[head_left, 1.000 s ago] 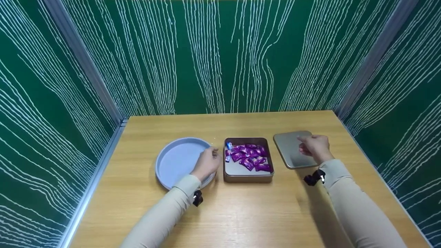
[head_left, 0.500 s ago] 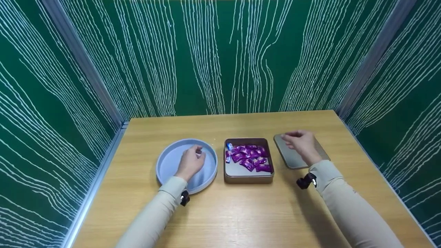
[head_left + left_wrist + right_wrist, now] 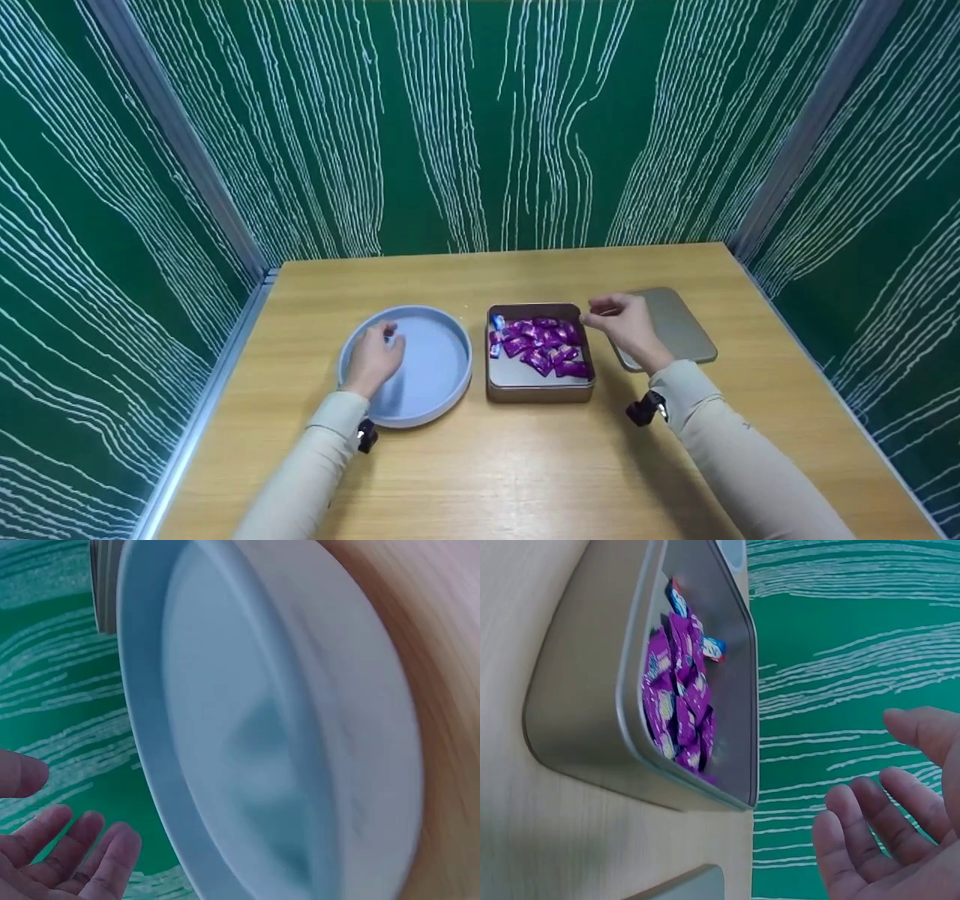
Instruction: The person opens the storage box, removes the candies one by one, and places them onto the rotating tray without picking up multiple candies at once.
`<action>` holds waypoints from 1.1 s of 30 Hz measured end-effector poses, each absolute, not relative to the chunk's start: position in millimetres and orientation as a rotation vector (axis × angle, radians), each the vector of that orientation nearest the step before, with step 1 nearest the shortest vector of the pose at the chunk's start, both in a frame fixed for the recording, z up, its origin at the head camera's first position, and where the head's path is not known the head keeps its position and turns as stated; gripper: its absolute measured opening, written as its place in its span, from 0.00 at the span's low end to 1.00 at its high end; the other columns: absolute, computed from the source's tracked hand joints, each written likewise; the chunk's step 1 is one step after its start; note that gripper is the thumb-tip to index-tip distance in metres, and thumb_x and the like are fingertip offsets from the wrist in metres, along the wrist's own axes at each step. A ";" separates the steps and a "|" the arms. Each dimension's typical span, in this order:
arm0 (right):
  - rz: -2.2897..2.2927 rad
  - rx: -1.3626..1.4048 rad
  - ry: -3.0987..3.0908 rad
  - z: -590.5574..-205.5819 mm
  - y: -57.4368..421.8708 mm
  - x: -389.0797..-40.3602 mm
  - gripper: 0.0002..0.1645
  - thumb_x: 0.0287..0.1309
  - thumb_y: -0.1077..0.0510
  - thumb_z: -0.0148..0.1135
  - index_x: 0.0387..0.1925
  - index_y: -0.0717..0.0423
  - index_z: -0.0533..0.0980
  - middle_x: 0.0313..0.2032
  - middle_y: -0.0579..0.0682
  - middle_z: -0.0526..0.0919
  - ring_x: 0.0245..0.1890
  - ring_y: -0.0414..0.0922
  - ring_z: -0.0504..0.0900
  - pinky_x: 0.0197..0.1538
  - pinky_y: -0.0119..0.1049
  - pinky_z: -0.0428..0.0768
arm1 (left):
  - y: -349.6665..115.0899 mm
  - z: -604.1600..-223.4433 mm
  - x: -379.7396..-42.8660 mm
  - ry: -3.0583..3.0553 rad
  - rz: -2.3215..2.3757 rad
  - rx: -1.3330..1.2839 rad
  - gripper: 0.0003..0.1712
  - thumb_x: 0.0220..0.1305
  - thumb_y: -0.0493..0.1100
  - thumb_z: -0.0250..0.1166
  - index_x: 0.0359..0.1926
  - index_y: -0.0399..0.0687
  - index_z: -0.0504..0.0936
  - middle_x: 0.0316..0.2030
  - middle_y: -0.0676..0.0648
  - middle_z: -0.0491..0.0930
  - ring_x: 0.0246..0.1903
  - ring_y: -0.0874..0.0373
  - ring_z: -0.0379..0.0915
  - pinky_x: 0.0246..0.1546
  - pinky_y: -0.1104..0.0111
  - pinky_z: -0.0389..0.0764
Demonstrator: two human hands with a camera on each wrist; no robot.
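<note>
My left hand [image 3: 375,361] hovers over the left part of a round pale blue dish [image 3: 431,360]; its fingers are loosely bent and hold nothing, as the left wrist view also shows. Nothing lies in the dish [image 3: 217,675]. Beside the right edge of a square metal tin [image 3: 540,393], my right hand [image 3: 626,326] is raised with relaxed fingers and an empty grasp. Inside the tin lie several purple-wrapped candies [image 3: 536,345] and a couple of blue-and-white wrapped ones [image 3: 714,649] along its left side. The right wrist view shows thumb and fingers apart.
A flat metal lid [image 3: 679,326] lies on the wooden table [image 3: 510,472] to the right of the tin, partly behind my right hand. Green panels with white wavy lines [image 3: 525,135] enclose the table at the back and sides.
My left hand has moved left from the dish's right rim to its left part. My right hand has moved left from above the lid to the tin's right edge.
</note>
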State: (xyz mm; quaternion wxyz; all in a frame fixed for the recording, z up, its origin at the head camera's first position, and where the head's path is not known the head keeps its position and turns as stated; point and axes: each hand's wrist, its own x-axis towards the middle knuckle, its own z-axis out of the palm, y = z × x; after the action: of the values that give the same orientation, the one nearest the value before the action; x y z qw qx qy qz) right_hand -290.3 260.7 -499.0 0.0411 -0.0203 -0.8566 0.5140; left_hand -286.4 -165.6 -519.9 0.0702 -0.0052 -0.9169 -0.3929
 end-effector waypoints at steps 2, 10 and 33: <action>1.599 -0.047 -2.619 -501.7 255.6 -289.7 0.26 0.65 0.59 0.75 0.61 0.67 0.82 0.56 0.67 0.86 0.54 0.54 0.84 0.52 0.30 0.81 | -173.7 -520.8 -285.2 -2.755 -1.142 -0.016 0.23 0.76 0.40 0.62 0.64 0.29 0.81 0.61 0.29 0.84 0.65 0.34 0.80 0.70 0.45 0.78; 1.566 0.049 -2.673 -513.4 235.3 -287.5 0.24 0.63 0.63 0.76 0.59 0.67 0.83 0.57 0.69 0.86 0.54 0.56 0.86 0.51 0.29 0.84 | -207.9 -525.6 -287.5 -2.742 -1.051 0.026 0.27 0.74 0.40 0.61 0.67 0.24 0.78 0.65 0.23 0.78 0.68 0.28 0.74 0.74 0.42 0.73; 1.361 0.382 -2.830 -548.2 202.7 -292.9 0.26 0.58 0.68 0.77 0.56 0.77 0.81 0.50 0.72 0.88 0.50 0.67 0.87 0.56 0.55 0.87 | -256.6 -562.9 -295.5 -2.886 -1.020 0.218 0.24 0.82 0.41 0.49 0.58 0.21 0.80 0.53 0.22 0.84 0.56 0.28 0.83 0.61 0.40 0.82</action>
State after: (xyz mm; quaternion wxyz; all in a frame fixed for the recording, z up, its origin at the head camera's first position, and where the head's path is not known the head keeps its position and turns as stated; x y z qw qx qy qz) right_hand -292.9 202.7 -548.2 -0.0108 0.1209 -0.8945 0.4302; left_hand -295.5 -256.6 -562.9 0.0365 0.0710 -0.9399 -0.3321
